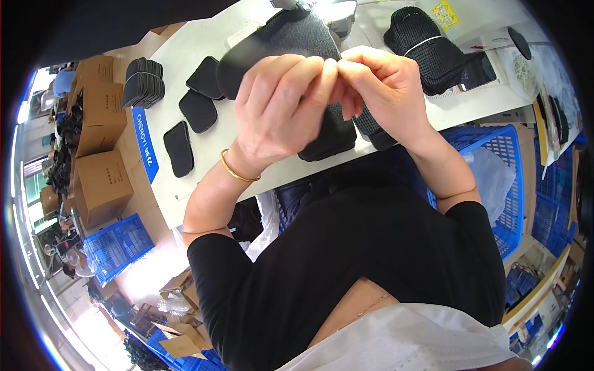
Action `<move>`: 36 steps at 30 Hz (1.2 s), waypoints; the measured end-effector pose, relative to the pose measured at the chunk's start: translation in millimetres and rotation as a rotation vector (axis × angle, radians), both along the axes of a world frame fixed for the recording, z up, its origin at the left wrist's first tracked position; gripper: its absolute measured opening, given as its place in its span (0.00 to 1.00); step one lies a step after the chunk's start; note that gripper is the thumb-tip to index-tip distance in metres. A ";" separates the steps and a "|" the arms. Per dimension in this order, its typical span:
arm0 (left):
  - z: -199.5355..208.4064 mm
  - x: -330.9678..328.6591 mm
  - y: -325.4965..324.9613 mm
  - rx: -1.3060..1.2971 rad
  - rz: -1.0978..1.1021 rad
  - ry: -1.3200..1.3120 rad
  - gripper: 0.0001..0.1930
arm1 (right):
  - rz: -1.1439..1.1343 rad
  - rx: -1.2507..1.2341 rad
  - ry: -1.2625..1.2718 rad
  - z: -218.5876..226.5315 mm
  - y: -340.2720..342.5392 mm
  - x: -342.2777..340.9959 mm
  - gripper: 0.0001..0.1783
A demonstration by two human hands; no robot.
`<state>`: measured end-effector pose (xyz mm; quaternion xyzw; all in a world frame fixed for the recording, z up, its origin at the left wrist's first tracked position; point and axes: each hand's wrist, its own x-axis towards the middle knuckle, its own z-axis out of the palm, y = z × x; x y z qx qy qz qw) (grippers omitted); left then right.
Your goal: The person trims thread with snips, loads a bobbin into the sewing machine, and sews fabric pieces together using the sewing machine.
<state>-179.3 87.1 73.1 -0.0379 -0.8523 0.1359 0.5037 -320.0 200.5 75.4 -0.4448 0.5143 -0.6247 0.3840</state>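
My left hand, a gold bangle on its wrist, and my right hand meet above the white table. Both are closed in a pinch, fingertips together. What lies between the fingertips is too small or hidden to make out. Just behind them is a large black fabric piece, reaching under a lit sewing machine head. More black fabric pieces lie beneath my hands at the table's near edge, partly covered by them.
Left on the table are a banded stack of black pads and several loose black pads. Banded black mesh pieces and a phone lie right. A blue crate stands beside me; cardboard boxes stand left.
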 end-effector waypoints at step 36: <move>2.7 -21.1 -44.5 -0.021 0.118 0.034 0.13 | 0.018 -0.023 0.021 -12.7 -29.0 -5.9 0.13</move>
